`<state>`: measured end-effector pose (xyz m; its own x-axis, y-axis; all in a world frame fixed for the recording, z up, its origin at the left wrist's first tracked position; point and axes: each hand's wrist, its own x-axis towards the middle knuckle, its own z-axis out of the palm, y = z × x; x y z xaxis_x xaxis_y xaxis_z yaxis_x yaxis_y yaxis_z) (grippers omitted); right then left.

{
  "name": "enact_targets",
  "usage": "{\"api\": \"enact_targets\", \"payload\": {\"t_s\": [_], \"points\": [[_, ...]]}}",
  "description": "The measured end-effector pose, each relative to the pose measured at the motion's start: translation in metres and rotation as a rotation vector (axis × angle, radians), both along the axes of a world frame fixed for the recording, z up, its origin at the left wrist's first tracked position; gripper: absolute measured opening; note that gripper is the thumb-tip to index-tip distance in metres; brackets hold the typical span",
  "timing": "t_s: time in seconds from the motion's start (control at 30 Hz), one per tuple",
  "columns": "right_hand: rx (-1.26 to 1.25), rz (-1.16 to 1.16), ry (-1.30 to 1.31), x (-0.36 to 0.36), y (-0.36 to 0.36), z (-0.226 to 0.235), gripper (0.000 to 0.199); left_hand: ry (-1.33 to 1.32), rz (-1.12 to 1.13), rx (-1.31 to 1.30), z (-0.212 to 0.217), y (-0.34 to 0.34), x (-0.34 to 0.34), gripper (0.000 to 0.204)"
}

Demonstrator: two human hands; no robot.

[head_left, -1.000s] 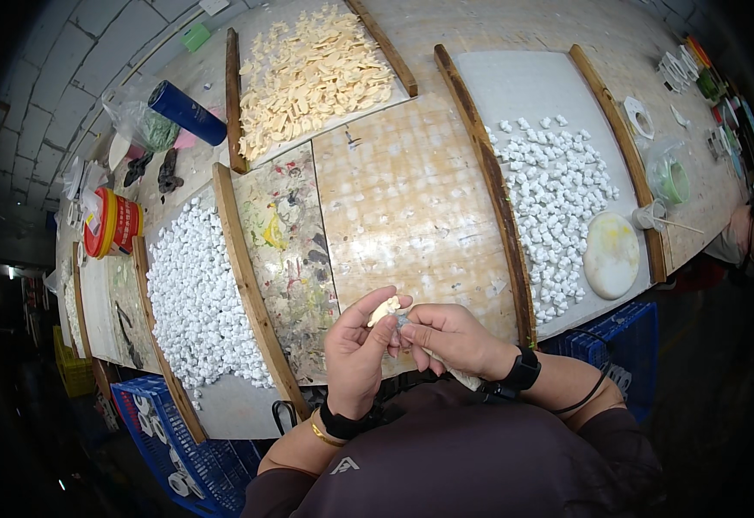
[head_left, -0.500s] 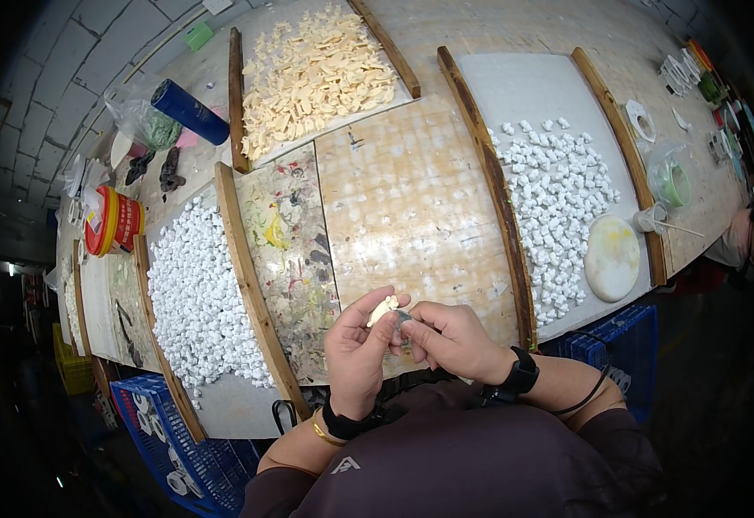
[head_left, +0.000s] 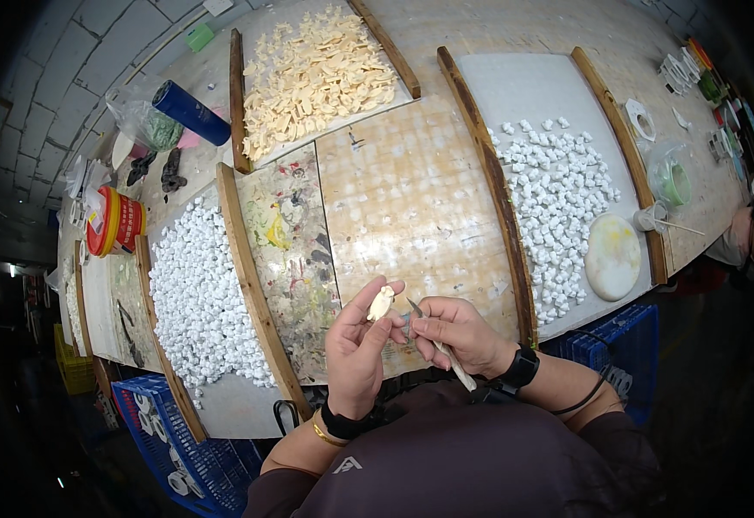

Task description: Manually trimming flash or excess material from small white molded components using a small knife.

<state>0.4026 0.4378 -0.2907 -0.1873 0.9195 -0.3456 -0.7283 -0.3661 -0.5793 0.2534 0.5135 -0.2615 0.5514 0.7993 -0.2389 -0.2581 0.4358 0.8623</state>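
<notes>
Between the thumb and fingers of my left hand (head_left: pixel 357 345) is a small cream figurine (head_left: pixel 381 304), held up over the near edge of the table. Just to its right, my right hand (head_left: pixel 461 335) grips a knife (head_left: pixel 457 366) with a pale handle. The knife's short grey blade points up and left, a little apart from the figurine. Many more cream pieces (head_left: pixel 316 82) of a similar colour lie heaped on a board at the far side. The figurine's exact shape is partly covered by my fingers.
White small pieces (head_left: pixel 200 293) crowd a board on the left; others (head_left: pixel 558 190) lie on the right board beside a round whitish disc (head_left: pixel 612 257). Wooden strips (head_left: pixel 491 190) edge the boards. A blue bottle (head_left: pixel 189 112) and a red-yellow bucket (head_left: pixel 116 223) stand at left.
My right hand has drawn slightly away from the figurine, and the knife's blade and handle now show. My left hand has lifted the figurine a little and turned it.
</notes>
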Motion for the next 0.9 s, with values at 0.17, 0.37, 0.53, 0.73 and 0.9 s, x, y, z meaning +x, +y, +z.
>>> {"api": "enact_targets", "payload": {"t_s": [0.17,0.37,0.53,0.73,0.9], "points": [[-0.022,0.003,-0.029,0.001,-0.001,0.002,0.019,-0.01,0.006,0.008,0.002,-0.001,0.0,0.045],[-0.026,-0.003,-0.075,0.001,-0.002,0.003,0.02,-0.013,0.0,-0.001,0.002,-0.002,0.0,0.045],[-0.024,0.022,-0.159,0.001,-0.002,0.007,0.023,-0.024,0.019,0.009,0.003,-0.002,0.001,0.045],[-0.004,0.054,-0.19,0.003,-0.001,0.011,0.028,-0.028,0.024,-0.006,0.002,-0.002,0.0,0.044],[0.054,0.017,-0.268,0.003,-0.001,0.005,0.031,-0.028,0.055,-0.018,0.001,-0.001,0.0,0.042]]}}
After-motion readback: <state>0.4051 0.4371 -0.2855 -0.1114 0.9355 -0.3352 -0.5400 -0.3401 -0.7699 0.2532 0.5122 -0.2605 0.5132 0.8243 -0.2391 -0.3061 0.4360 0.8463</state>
